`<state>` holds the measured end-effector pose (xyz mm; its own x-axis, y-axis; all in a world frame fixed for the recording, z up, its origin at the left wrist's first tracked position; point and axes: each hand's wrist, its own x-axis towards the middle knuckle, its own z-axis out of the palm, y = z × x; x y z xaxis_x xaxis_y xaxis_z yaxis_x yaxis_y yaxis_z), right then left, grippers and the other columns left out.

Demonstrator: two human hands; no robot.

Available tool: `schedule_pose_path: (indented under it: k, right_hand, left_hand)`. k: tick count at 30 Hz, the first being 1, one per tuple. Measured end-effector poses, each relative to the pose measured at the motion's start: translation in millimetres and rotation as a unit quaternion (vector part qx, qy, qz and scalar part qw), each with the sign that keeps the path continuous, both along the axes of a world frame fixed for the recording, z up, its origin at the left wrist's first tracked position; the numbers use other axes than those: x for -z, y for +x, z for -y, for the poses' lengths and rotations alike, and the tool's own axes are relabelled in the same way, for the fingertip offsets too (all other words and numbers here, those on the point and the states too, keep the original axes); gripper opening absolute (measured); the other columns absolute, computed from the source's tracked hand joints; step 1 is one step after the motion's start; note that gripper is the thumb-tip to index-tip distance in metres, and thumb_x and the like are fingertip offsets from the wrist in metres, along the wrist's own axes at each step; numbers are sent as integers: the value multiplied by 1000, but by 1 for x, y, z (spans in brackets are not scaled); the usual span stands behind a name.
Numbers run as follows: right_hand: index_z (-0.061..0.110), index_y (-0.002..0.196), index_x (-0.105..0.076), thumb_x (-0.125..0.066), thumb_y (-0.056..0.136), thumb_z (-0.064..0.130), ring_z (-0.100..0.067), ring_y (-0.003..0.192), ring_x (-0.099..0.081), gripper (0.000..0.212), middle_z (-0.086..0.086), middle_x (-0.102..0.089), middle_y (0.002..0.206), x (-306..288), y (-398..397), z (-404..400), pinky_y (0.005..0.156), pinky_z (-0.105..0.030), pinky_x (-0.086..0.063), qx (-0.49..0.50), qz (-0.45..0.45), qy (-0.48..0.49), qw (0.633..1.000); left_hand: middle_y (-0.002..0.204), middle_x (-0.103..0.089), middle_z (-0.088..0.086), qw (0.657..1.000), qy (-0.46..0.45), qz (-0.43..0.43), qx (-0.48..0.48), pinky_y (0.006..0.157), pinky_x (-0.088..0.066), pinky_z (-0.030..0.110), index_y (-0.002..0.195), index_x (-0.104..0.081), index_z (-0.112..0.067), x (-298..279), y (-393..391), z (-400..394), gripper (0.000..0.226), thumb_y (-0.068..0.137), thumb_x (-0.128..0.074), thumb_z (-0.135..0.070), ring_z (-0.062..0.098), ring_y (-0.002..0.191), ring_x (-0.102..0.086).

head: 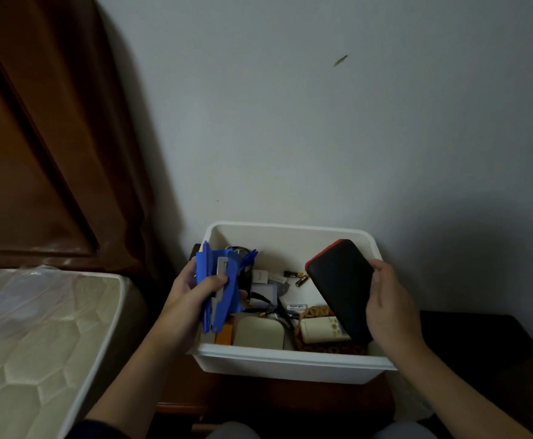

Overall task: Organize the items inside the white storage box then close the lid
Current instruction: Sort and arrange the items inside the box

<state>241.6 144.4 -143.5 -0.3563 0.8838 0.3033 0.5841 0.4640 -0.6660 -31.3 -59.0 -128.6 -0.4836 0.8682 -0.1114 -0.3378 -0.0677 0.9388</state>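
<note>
Nearest the camera, two bare forearms reach forward over a dark wooden table [290, 397] that carries one white storage box [293, 362]; the box sits against the pale wall, its top open, with no lid on it.

The left hand [192, 299] is at the box's left rim. Its grip is closed round one bundle of blue plastic pieces [217, 286], thumb across the front and fingers behind; a grey strip shows among the blue. How many separate pieces make up the bundle cannot be told.

The right hand [391, 308] is at the box's right side. Its grip is closed on one black slab with a red edge [341, 286], tilted, its lower end down inside the box and its upper end above the contents.

Inside the box, along the near wall from left to right: one orange block [224, 335], one cream rounded case [258, 335], and one cream remote-like device [322, 331] lying on a brown patterned pouch [315, 313]. Farther in lie one small white labelled box [296, 307], grey and white small packets, and black cables. Beyond them, two batteries [296, 277] rest on the box floor, close together. One blue pen [249, 258] leans near the far left corner.

Left of the table is one quilted mattress [37, 327] under clear plastic, and behind it one brown wooden headboard [37, 137].
</note>
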Motion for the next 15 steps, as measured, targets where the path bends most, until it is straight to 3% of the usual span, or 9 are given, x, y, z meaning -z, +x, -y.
schedule_pose_path:
  k: [3,5,7,11,13,15]
  right_hand:
    - [20,119,-59,-25,113,43,-15,72,-61,41,6,-59,81,-2,-5,-3,59,-39,-51,32,-38,-2,999]
    - [19,89,-58,-24,111,53,-16,63,-56,53,2,-53,71,-1,-8,-5,56,-35,-43,42,-66,-43,996]
    - [18,72,-52,-24,109,61,-19,56,-52,63,-1,-49,64,1,-8,-8,53,-33,-37,40,-84,-67,993]
    - [3,77,-61,-24,97,78,-40,63,-62,86,-21,-57,68,0,-2,-17,51,-37,-42,16,-126,-146,981]
    - [0,83,-64,-26,89,84,-36,60,-64,93,-19,-56,66,-2,0,-22,49,-35,-42,7,-159,-191,969]
    - [0,89,-65,-29,86,85,-21,56,-64,92,-12,-57,68,-3,3,-25,50,-33,-44,17,-197,-218,956]
  left_hand:
    - [125,-72,21,999,-37,-29,1,69,-65,45,139,-57,-24,3,2,-4,55,89,-79,-26,47,106,-74]
    - [124,-73,18,997,-52,-55,1,75,-65,46,138,-59,-27,5,3,-5,55,89,-82,-25,43,104,-76]
    - [120,-74,14,993,-59,-105,10,77,-65,43,131,-63,-33,5,5,-7,53,84,-87,-28,36,101,-77]
    - [117,-73,8,979,-82,-181,44,82,-65,54,129,-63,-37,9,9,-12,59,76,-89,-31,36,100,-76]
    - [116,-73,5,974,-91,-202,54,82,-65,55,128,-63,-38,11,9,-15,58,76,-88,-27,35,100,-76]
    - [116,-73,3,967,-102,-226,65,83,-65,54,128,-62,-39,12,8,-17,59,77,-89,-26,32,100,-76]
